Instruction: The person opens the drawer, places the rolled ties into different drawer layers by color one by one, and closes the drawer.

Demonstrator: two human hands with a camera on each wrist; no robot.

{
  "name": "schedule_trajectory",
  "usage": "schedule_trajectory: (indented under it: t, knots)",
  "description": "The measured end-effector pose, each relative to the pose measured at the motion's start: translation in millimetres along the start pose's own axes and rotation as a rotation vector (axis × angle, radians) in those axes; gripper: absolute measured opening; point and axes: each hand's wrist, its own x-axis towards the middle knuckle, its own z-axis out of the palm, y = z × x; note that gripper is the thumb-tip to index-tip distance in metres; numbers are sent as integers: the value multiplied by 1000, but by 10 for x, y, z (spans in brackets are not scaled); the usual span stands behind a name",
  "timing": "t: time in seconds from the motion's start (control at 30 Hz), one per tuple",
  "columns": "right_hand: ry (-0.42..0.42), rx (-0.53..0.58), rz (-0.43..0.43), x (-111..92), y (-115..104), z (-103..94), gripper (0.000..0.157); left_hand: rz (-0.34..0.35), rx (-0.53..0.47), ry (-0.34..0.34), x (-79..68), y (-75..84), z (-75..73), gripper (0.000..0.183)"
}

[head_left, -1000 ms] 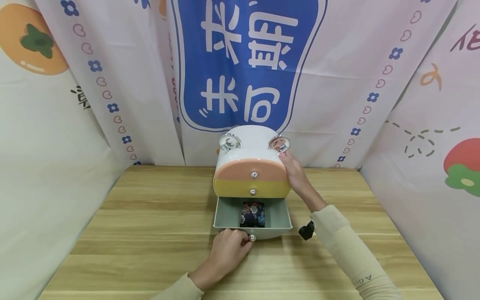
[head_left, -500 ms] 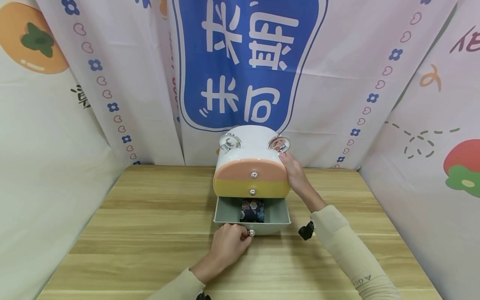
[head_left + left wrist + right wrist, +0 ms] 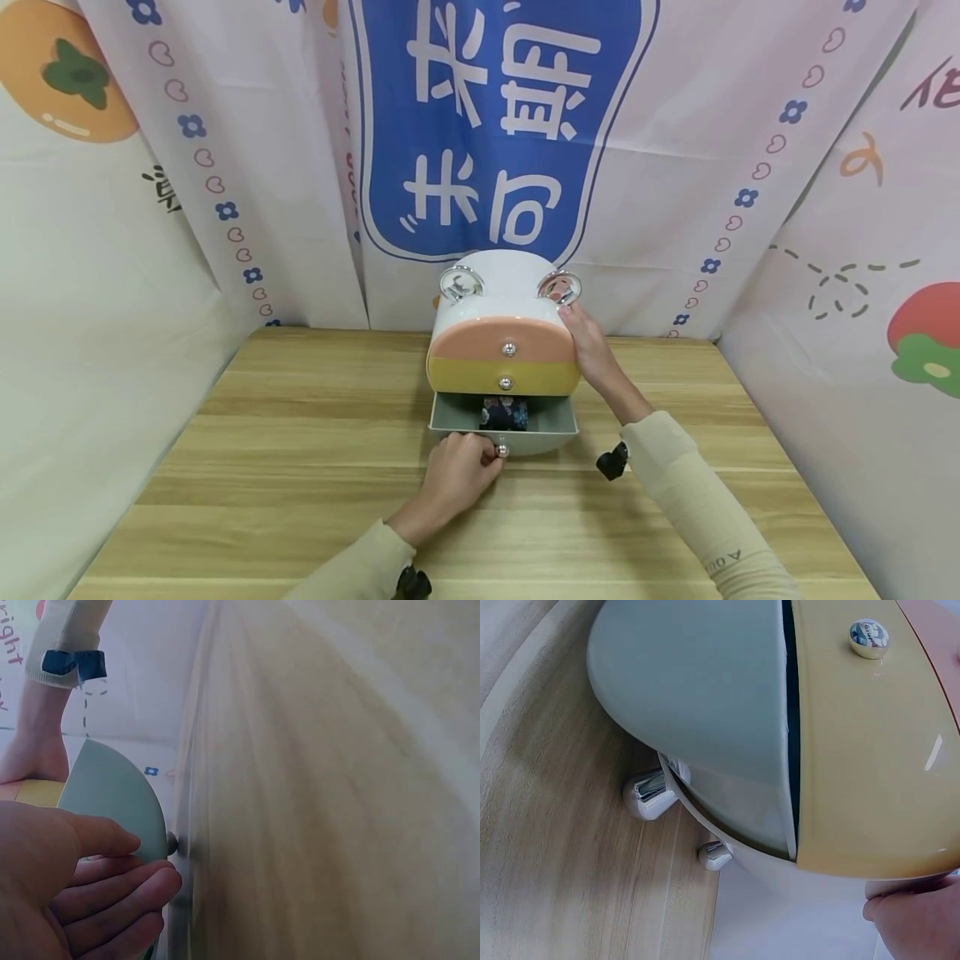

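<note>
A small drawer box (image 3: 504, 292) has a white top, peach and yellow upper drawers and two round mirror-like ears. Its green bottom drawer (image 3: 551, 442) sticks partly out, with a rolled dark floral cloth (image 3: 504, 414) inside. My left hand (image 3: 459, 471) is at the drawer's front, thumb and index fingertip against the silver knob (image 3: 502, 450); the left wrist view shows thumb and index close together there, the other fingers loosely extended. My right hand (image 3: 596, 354) rests along the box's right side, thumb tip below the right ear; its other fingers are mostly hidden.
The box stands on a wood-grain table (image 3: 315, 467), close to the printed curtain (image 3: 660, 208) behind it. Printed cloth walls flank both sides. Silver feet (image 3: 649, 795) hold the box off the table. A black strap piece (image 3: 612, 462) hangs at the right cuff.
My left hand and the green drawer have moved inward toward the box, so less of the drawer and the floral cloth shows. My right hand has stayed in place.
</note>
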Motion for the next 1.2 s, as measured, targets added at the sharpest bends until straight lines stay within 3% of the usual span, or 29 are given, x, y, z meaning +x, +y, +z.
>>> schedule_trajectory:
  t: [0.73,1.2]
  knots:
    - [8,6,-7,-26,20,-70,68,-16,-17,6,289,-57,79,26]
    - [23,38,2,2,43,-19,67,-36,-19,-8,409,-128,65,18]
